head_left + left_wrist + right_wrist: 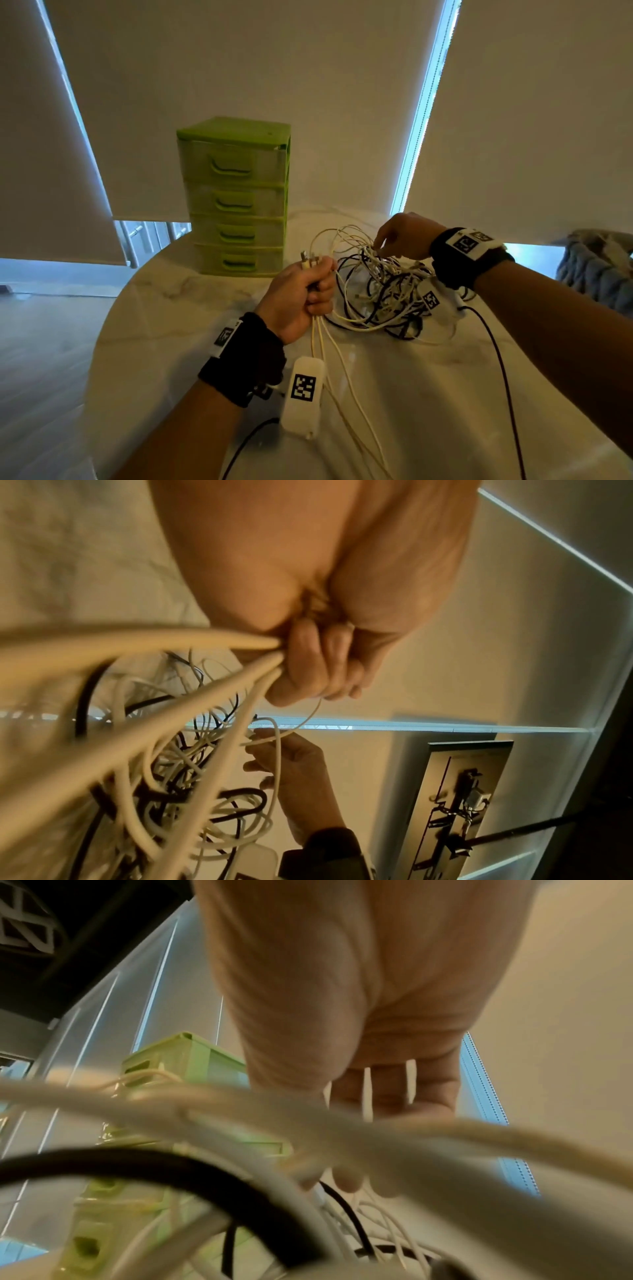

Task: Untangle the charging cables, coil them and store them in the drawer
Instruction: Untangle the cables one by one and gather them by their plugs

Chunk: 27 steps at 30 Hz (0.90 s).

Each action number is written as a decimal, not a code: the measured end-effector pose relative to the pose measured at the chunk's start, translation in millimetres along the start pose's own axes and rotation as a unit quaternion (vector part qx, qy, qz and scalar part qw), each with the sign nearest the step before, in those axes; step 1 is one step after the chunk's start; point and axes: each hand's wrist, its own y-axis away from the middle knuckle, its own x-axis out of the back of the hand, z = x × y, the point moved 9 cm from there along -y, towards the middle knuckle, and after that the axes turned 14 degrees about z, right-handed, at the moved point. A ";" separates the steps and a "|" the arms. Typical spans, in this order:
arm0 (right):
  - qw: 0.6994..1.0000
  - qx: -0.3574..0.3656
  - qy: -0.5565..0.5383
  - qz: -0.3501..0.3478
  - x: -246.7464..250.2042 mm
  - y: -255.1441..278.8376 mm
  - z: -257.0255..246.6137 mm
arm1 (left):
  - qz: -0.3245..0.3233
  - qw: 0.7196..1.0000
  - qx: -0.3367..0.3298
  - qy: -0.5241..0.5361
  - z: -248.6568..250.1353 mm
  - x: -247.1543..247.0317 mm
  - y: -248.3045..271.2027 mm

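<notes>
**Cables gripped in our left hand, tangle under our right**

Surface (178,325) of pale marble carries everything we work with. Beyond our left hand (301,298) stands the green drawer unit (236,195), its four drawers all shut. Between our two hands and under our right hand (404,236) lies the tangle of charging cables (380,294), white and black strands looped over one another on the surface. Our left hand is a closed fist round a bundle of white cables (320,337); their plug ends (310,258) stick out above the fist, and the strands trail back from it toward us along the surface. Our right hand hangs over the far top of the tangle with fingers bent down into the loops; they seem to pinch a white strand, but we cannot tell for certain.
</notes>
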 end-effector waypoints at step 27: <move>0.891 0.001 -0.434 0.137 118.7 45.9 -32.5 | 0.068 0.955 -0.164 -0.239 62.9 -94.7 -25.2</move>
